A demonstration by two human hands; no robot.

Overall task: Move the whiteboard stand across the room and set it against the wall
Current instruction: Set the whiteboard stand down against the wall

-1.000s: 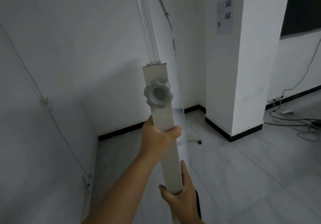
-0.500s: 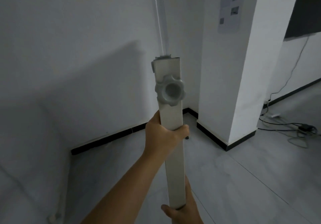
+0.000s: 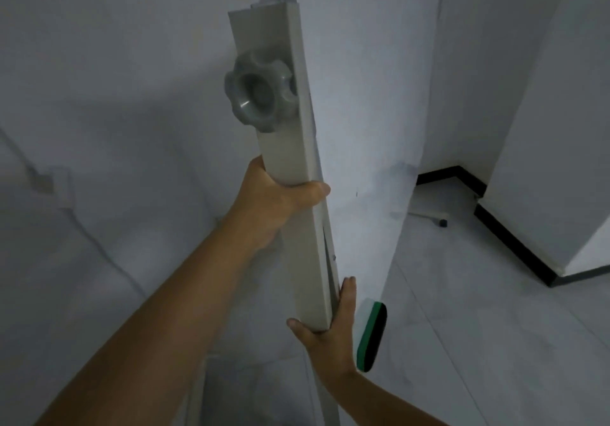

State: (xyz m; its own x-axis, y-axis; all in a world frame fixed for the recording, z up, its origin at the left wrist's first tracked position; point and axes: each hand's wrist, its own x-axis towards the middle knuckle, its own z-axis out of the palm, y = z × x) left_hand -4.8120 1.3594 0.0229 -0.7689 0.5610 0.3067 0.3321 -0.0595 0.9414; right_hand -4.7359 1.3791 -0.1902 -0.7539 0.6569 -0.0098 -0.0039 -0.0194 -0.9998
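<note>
The stand post (image 3: 293, 194) looks matt painted metal, perhaps; its knob (image 3: 259, 93) glossy grey plastic.

— Where are the hands?
— The left hand (image 3: 277, 201) wraps the grey post (image 3: 290, 174) of the whiteboard stand, just below the knob (image 3: 259, 90); the right hand (image 3: 333, 330) grips its lower end.
— And beside them?
— The white board (image 3: 366, 128), with an eraser (image 3: 371, 336) near the right hand.

The whiteboard stand (image 3: 290, 168), a pale grey square post with a grey lobed knob (image 3: 259, 90) on its upper part, is leaning slightly leftward through the centre of the frame, its white board (image 3: 363, 128) showing at its right.
</note>
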